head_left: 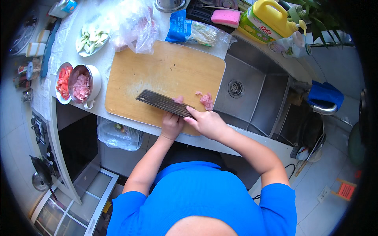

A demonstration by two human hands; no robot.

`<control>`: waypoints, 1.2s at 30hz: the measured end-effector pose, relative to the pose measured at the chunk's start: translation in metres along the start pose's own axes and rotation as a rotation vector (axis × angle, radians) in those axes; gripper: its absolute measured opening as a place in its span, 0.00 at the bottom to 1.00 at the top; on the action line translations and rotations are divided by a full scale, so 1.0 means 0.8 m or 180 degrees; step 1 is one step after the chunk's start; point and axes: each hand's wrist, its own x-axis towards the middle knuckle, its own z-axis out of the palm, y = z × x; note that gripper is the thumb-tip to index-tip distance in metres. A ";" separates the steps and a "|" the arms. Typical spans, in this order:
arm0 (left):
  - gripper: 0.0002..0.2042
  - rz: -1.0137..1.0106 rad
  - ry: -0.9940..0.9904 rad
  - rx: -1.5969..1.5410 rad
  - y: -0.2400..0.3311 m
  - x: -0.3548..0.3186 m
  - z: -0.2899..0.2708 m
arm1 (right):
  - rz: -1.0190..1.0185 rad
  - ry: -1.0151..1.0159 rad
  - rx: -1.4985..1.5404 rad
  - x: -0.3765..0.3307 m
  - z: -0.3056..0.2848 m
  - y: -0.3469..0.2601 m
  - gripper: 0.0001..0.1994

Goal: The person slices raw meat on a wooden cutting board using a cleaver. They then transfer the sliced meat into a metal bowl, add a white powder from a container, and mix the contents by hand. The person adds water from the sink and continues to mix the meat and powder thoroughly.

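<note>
A dark-bladed kitchen cleaver [163,103] is tilted over the near half of a wooden cutting board [169,70]. My right hand [206,123] grips it at its right end, with the index finger laid along the blade. Just below the blade, my left hand [172,124] is closed with its fingers curled; the fingertips are partly hidden by the cleaver, and so is anything they hold. A small piece of pink raw meat [178,99] shows at the blade's far edge. Several more meat scraps [206,101] lie near the board's right side.
Left of the board stand a metal cup of sliced meat [81,87], a bowl of red pieces [63,82] and a plate of pale green slices [89,41]. Behind are a plastic bag [136,27], a packet [193,32] and a yellow jug [265,19]. A steel sink [240,102] adjoins the right.
</note>
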 end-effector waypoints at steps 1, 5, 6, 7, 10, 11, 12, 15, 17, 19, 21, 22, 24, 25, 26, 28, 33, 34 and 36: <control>0.15 -0.0007 0.0025 -0.0068 0.003 0.003 -0.002 | -0.0032 0.0046 0.0025 0.008 0.007 -0.002 0.23; 0.14 -0.0072 -0.0160 0.0160 -0.004 -0.005 0.001 | 0.0010 0.0209 0.0514 0.000 -0.001 0.013 0.23; 0.12 -0.0055 -0.0125 0.0073 -0.002 -0.003 0.000 | 0.0171 0.0198 0.0843 -0.011 -0.005 0.023 0.22; 0.10 -0.0036 -0.0079 -0.0006 0.001 0.002 -0.002 | 0.0319 0.0186 0.1166 -0.020 -0.010 0.032 0.22; 0.08 0.0077 -0.0063 -0.0198 0.000 0.012 -0.003 | 0.0974 0.0395 0.1619 -0.046 -0.026 0.042 0.22; 0.08 0.0160 -0.0162 -0.0252 -0.005 0.018 -0.003 | 0.0991 0.0378 0.1677 -0.049 -0.032 0.038 0.22; 0.09 0.0241 -0.0280 -0.0310 -0.008 0.027 -0.004 | 0.1021 0.0360 0.1751 -0.054 -0.038 0.034 0.22; 0.10 0.0466 -0.0405 -0.0442 -0.011 0.036 -0.012 | 0.1014 0.0427 0.1891 -0.061 -0.035 0.028 0.22; 0.10 0.0534 -0.0462 -0.0418 -0.010 0.035 -0.015 | 0.0933 0.0553 0.1854 -0.064 -0.027 0.025 0.22; 0.11 0.0488 -0.0579 -0.0279 -0.006 0.022 -0.020 | 0.0811 0.0677 0.1725 -0.067 -0.016 0.024 0.22; 0.13 0.0364 -0.0527 -0.0223 -0.002 0.019 -0.011 | 0.0496 0.0784 0.1333 -0.071 -0.011 0.021 0.22; 0.14 0.0301 -0.0499 -0.0194 0.000 0.017 -0.008 | 0.0389 0.0759 0.1113 -0.073 -0.008 0.021 0.21; 0.15 0.0183 -0.0479 -0.0105 0.001 0.018 -0.004 | 0.0097 0.0910 0.0723 -0.075 0.002 0.022 0.21; 0.15 0.0124 -0.0466 -0.0066 0.001 0.019 -0.003 | 0.0202 0.0780 0.0548 -0.078 0.003 0.021 0.21; 0.19 0.0180 -0.0543 -0.0052 -0.011 0.007 0.002 | 0.0306 0.0647 0.0373 -0.081 0.001 0.018 0.22; 0.20 0.0094 -0.0535 -0.0069 -0.010 0.007 0.004 | 0.0465 0.0486 0.0176 -0.082 -0.001 0.013 0.23; 0.19 0.0264 -0.0425 -0.0052 -0.011 0.013 0.006 | 0.0275 0.0875 0.0273 -0.038 0.031 0.012 0.24; 0.19 0.0222 -0.0327 -0.0073 -0.007 0.014 0.009 | 0.0316 0.0801 0.0326 -0.018 0.029 0.003 0.23; 0.15 0.0149 -0.0270 0.0011 0.005 0.018 0.007 | 0.0387 0.0630 0.0446 0.018 0.025 -0.013 0.21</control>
